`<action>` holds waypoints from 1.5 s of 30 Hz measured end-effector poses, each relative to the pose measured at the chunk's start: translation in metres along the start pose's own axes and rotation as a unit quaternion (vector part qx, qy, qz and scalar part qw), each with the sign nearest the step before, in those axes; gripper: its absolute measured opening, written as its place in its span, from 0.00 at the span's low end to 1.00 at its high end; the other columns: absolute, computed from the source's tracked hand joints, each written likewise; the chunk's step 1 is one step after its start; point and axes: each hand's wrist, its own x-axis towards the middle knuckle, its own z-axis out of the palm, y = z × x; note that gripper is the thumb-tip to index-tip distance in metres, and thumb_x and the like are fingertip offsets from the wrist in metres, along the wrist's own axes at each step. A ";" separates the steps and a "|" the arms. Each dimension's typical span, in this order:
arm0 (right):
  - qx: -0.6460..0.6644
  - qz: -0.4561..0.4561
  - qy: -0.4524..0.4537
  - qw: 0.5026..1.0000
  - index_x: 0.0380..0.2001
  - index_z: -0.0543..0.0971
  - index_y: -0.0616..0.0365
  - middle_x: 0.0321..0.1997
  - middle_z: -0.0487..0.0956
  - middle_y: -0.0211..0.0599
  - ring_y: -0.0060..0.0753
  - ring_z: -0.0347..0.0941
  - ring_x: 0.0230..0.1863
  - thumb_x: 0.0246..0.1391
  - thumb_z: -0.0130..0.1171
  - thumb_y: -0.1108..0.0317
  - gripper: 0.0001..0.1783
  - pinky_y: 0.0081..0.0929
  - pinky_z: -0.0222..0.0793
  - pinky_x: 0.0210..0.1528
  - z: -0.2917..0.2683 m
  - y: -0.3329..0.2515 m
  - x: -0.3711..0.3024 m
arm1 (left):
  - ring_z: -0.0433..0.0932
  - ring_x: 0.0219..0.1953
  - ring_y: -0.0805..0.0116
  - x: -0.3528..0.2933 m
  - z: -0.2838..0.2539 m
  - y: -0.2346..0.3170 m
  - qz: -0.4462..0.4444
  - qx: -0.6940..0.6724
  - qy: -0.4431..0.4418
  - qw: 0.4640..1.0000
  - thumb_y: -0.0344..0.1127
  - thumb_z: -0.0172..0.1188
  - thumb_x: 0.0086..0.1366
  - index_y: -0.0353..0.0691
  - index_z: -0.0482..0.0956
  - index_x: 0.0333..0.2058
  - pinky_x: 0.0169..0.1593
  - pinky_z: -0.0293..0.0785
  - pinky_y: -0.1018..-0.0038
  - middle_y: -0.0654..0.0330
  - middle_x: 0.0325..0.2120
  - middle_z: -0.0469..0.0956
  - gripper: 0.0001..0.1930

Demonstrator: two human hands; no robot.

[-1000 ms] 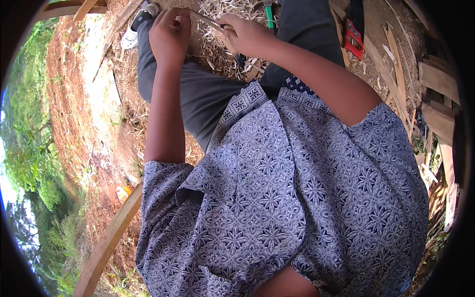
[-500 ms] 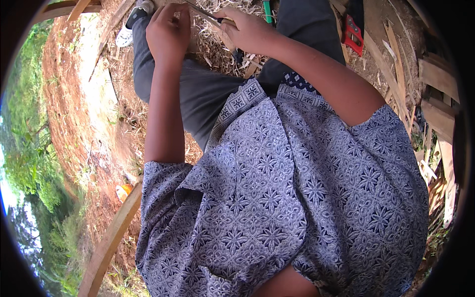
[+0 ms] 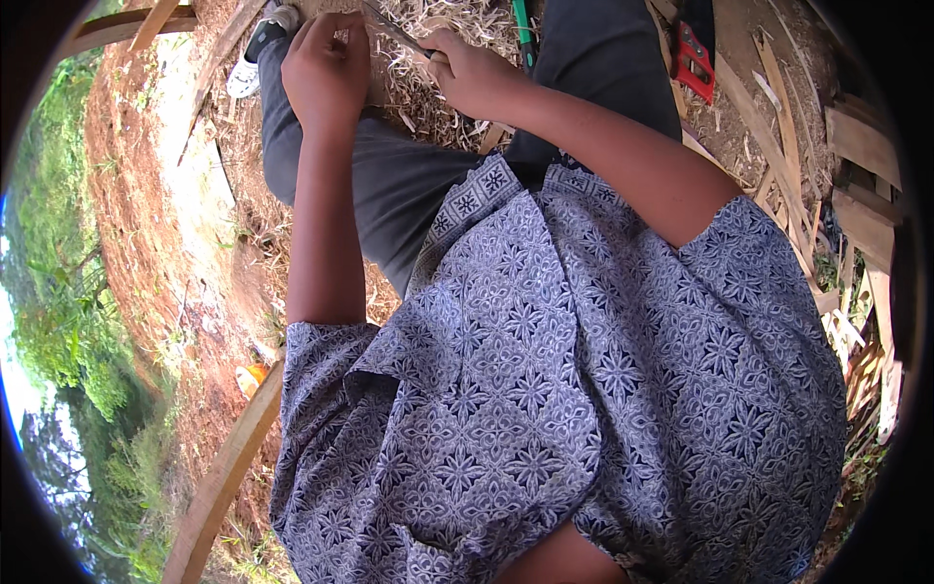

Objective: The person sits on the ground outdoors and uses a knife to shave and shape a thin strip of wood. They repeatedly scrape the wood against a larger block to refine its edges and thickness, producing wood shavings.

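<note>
My right hand [image 3: 475, 76] is closed around the handle of a knife [image 3: 397, 31]. Its thin blade points up and left, toward my other hand near the top edge. My left hand [image 3: 328, 76] is raised with its fingers curled into a pinch beside the blade tip. Whatever the pinch may hold cannot be made out. Below and between both hands, pale wood shavings [image 3: 418, 83] cover the ground between my legs.
A green-handled tool [image 3: 525, 37] lies by my right leg. Beyond that leg is a saw with a red handle [image 3: 693, 66]. Wooden strips [image 3: 773, 117] and stacked boards [image 3: 861, 146] line the right side. A long wooden beam [image 3: 224, 472] slants at lower left, near an orange object [image 3: 251, 378].
My right hand has drawn slightly back toward my body with the knife, showing more blade. My left hand has shifted a little left and down, still pinched.
</note>
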 end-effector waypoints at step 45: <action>-0.002 -0.015 -0.084 0.996 0.63 0.67 0.51 0.31 0.84 0.44 0.42 0.83 0.29 0.70 0.50 0.60 0.21 0.43 0.75 0.34 -0.025 -0.027 0.017 | 0.83 0.29 0.60 -0.012 -0.015 0.004 -0.037 -0.042 -0.009 0.998 0.31 0.68 0.62 0.40 0.85 0.35 0.36 0.77 0.69 0.58 0.29 0.84 0.04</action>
